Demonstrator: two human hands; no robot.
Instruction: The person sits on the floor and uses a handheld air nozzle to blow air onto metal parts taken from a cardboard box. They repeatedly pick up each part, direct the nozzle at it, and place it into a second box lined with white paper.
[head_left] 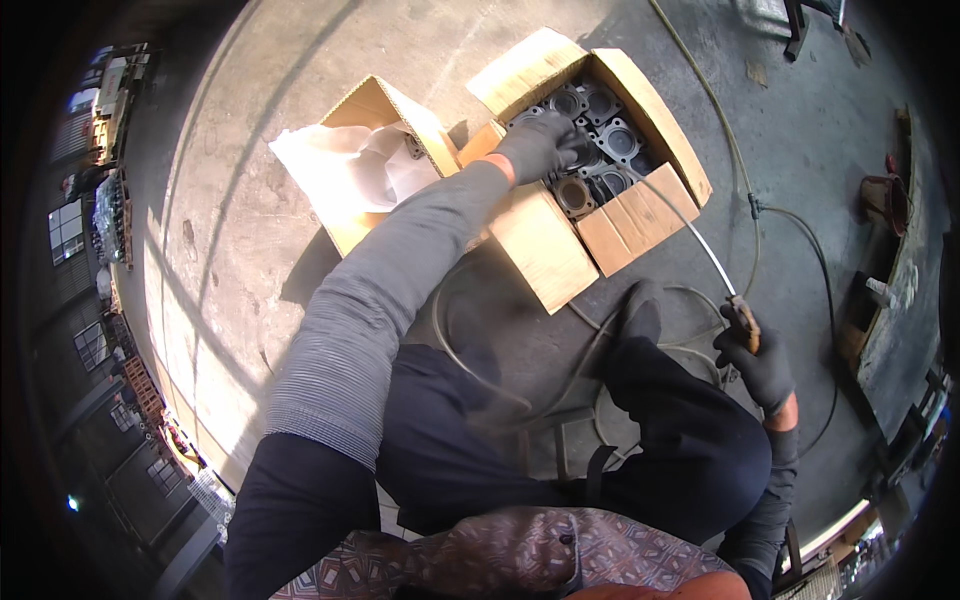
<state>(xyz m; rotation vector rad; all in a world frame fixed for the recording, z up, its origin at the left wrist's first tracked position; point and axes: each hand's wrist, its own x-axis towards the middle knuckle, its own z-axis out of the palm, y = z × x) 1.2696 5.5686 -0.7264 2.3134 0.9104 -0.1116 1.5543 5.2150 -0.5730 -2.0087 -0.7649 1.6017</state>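
My left hand (540, 148), in a dark grey glove, reaches into an open cardboard box (620, 235). Its fingers curl over one of the flanged metal castings, whose outline they partly hide. Several round-bored castings (619, 141) with bolt-hole flanges are packed around it, and a brownish one (574, 196) sits at the near corner. At the right, my gloved right hand (757, 362) is closed around the handle of an air blow gun (741, 315). The gun's long, thin, bent nozzle (690, 222) extends over the box's near flap, its tip among the castings close to my left hand.
A second open carton (375, 100) stands to the left, lined with white paper (365, 170). Hoses (725, 140) run across the concrete floor and loop around my feet. A rusty bucket (884, 200) and a low bench or plate (905, 330) are at the far right.
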